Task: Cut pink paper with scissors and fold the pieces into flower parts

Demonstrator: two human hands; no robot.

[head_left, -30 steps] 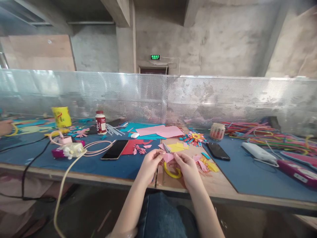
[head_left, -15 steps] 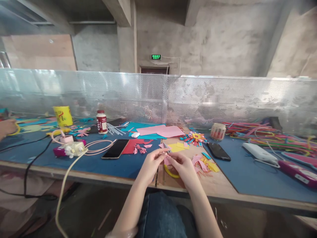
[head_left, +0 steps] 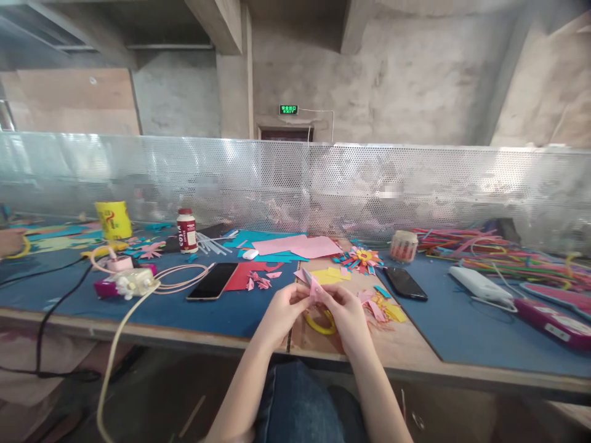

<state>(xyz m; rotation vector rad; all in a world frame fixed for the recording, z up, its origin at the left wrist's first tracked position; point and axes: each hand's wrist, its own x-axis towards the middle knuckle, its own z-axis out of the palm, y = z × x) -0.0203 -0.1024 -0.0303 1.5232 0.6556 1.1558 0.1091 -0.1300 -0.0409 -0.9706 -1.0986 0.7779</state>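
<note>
A small piece of pink paper [head_left: 316, 291] is pinched between my left hand [head_left: 287, 307] and my right hand [head_left: 342, 312], just above the front of the table. Both hands have their fingers closed on it, thumbs meeting at its lower edge. Beneath them lie scissors with yellow handles [head_left: 320, 326]; their blades are mostly hidden behind the paper and fingers. Close by are yellow paper sheets [head_left: 329, 275] and a heap of pink and yellow scraps [head_left: 382, 307]. Small cut pink pieces [head_left: 261, 280] rest on red paper [head_left: 239, 276] left of my hands.
Phones lie left [head_left: 213, 282] and right [head_left: 405, 283]. Behind are pink sheets [head_left: 316, 246], a multicoloured paper flower [head_left: 363, 256], a bottle [head_left: 187, 231] and a jar [head_left: 403, 246]. Cables and a power strip [head_left: 133, 282] occupy the left. Another person's hand [head_left: 12, 242] shows at far left.
The pink paper has been raised and turned, and now stands up between my fingertips. More of the yellow scissor handles shows below. The view has shifted slightly.
</note>
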